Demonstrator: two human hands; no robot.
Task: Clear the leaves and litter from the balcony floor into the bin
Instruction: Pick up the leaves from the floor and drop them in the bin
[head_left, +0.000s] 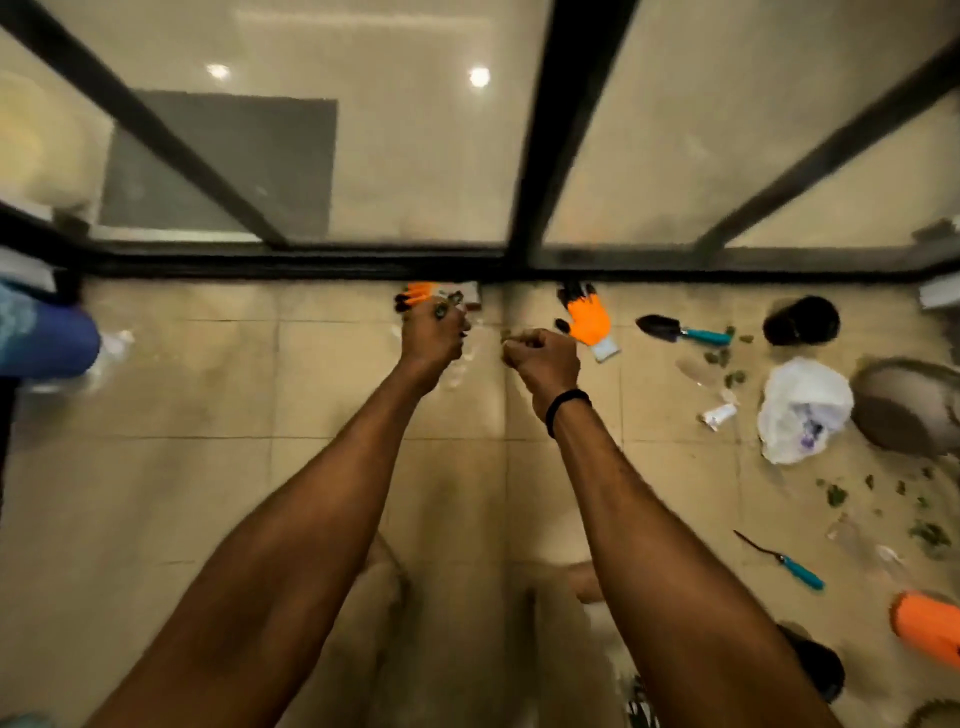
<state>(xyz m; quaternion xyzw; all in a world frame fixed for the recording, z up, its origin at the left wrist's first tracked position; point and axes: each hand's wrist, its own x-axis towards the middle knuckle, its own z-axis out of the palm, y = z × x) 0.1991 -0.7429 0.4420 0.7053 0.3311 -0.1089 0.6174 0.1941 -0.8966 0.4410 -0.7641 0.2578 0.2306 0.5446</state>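
Pinching dark leaf scraps (448, 304) in the left grip (434, 332), up near the door track (311, 260). Curling the right grip (543, 358) tight beside it, contents too blurred to tell. Leaving more leaves (930, 532) scattered on the floor (208, 467) far right, past the white bag (802, 410). Risking scraps slipping loose and dropping while carrying across.

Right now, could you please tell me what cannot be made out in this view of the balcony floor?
Head view only:
Dark bits pinched by the left hand: motion blur; leaves or litter unclear.
Right hand: curled fingers hide whether it holds anything.
Orange glove by the door track: mostly behind the left hand.
Orange object: cut off by the right edge.
White bag: contents too blurred.
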